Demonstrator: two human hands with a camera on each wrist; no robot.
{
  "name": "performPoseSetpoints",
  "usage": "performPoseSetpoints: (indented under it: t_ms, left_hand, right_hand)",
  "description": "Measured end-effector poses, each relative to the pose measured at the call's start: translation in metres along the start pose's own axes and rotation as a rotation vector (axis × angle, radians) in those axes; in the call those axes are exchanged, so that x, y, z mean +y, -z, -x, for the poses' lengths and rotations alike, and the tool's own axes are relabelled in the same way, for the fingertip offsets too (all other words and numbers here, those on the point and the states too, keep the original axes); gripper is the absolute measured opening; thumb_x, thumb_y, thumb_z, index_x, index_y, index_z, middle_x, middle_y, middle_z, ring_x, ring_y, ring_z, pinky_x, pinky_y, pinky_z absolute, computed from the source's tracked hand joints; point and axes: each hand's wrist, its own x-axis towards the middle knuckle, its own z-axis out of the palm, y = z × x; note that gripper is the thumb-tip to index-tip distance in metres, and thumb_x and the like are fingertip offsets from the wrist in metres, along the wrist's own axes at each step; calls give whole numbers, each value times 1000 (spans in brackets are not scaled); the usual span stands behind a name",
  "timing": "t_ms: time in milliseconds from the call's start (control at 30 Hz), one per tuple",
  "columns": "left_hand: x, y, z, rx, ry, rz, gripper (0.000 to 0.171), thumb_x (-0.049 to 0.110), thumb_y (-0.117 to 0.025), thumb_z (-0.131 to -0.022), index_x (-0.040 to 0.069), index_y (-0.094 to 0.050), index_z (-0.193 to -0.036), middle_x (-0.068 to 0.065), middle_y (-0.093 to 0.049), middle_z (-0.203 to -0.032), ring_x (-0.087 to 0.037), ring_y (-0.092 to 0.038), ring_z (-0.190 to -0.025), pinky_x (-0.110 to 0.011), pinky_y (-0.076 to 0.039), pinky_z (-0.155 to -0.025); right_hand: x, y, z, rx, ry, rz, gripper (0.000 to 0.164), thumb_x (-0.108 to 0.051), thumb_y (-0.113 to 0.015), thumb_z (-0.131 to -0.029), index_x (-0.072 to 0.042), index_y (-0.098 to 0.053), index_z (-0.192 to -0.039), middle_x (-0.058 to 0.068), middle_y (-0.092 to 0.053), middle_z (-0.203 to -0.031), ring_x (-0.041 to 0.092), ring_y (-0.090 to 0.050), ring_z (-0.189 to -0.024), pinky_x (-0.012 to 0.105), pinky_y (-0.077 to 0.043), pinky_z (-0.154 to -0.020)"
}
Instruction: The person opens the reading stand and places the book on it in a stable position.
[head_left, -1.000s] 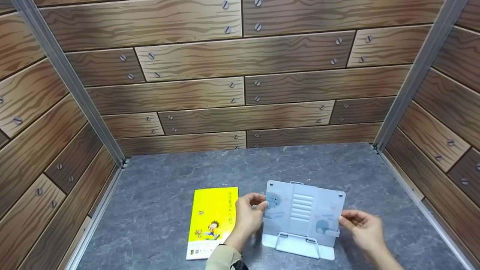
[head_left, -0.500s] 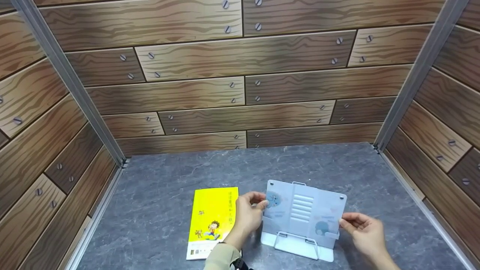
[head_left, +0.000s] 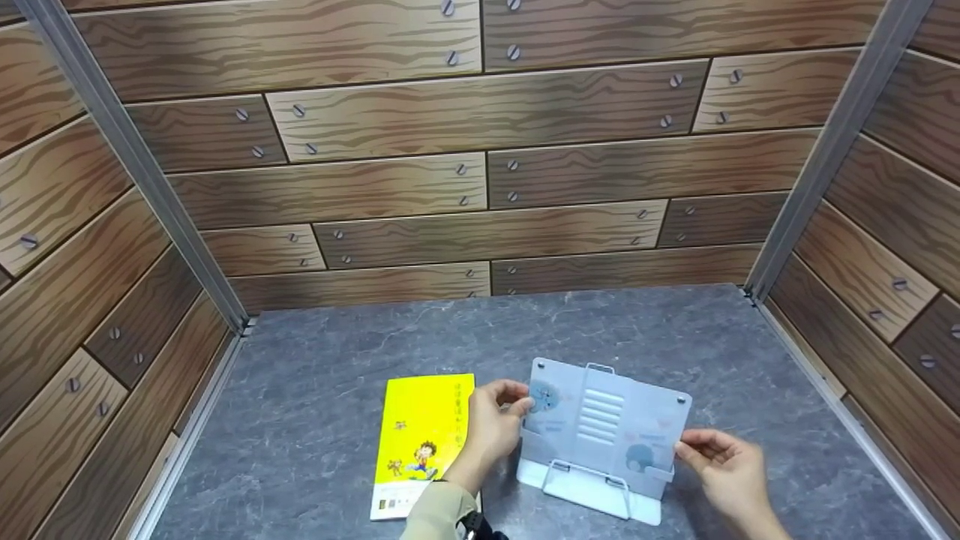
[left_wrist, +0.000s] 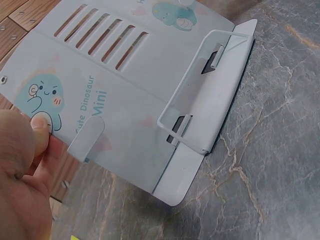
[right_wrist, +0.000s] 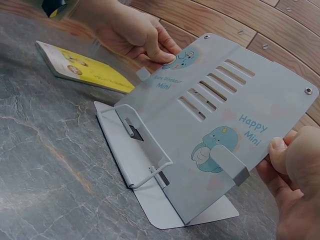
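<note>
Brown wood-plank-print walls (head_left: 390, 124) box in back + both sides; tops & outer parts cut off in head view. Grey metal rails (head_left: 814, 172) run up the back corners. Dark grey marbled surface (head_left: 337, 352) spans btwn walls: far edge meets back wall, near edge out of frame. Room: surface runs on behind stand to back wall, & R of right hand to side wall.

Pale grey flat metal book stand (head_left: 566, 431) is R of centre, near front, panel tilted back, base plate fwd. Its rear is hidden in all views; can't tell if base sits fully on surface. "Happy Mini" print legible in R wrist view.

Yellow-and-white rectangular paper book (head_left: 420, 416) lies flat, L of stand. Lower R corner hidden by beige cloth sleeve (head_left: 439, 510); cover text too small to read. L wrist view gets only a yellow sliver.

Grips: left hand (head_left: 495, 424) pinches stand's L edge, thumb in front; right hand (head_left: 727, 469) pinches R edge, same way. Both clamped on thin panel; fingertips behind it mostly hidden.

White metal wire bracket (right_wrist: 151, 175) juts fwd over base plate. Black wrist device (head_left: 474, 523) by sleeve, cut off at btm, form unclear. Pale bent page clip (right_wrist: 230, 164) on stand's R edge, near right hand.
</note>
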Motion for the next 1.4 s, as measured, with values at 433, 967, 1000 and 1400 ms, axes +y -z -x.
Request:
performPoseSetpoints:
  t_ms: [433,967,1000,1400]
  left_hand:
    - [-1,2,-1,-18,-10,-8,12,5,-72,-89,17,-71,-92,5,-65,-86,-9,-63,-84,-24,-55,-77]
    - [28,-11,10,140,-372,-195,56,29,-83,-78,12,-61,-127,2,-61,-126,-16,-56,-119,-33,-46,-102]
    - [34,-14,11,150,-418,-238,61,31,-83,-77,12,-60,-130,2,-60,-130,-16,-55,-122,-33,-44,-103]
    - [82,-60,28,79,-809,-754,80,63,-60,-87,4,-49,-141,-10,-45,-147,-22,-38,-139,-44,-23,-117]
  right_hand:
    - [1,-1,3,4,11,29,16,23,-69,-77,21,-63,-92,19,-69,-78,19,-69,-69,29,-59,-65]
    - [1,-3,7,28,25,3,17,23,-70,-76,20,-63,-91,14,-69,-77,18,-68,-68,27,-58,-62]
    - [1,-3,7,29,25,5,17,23,-70,-75,20,-63,-91,15,-69,-77,18,-68,-68,27,-58,-62]
    - [2,-3,8,32,48,30,17,20,-72,-75,20,-64,-91,21,-69,-79,19,-69,-70,27,-59,-65]
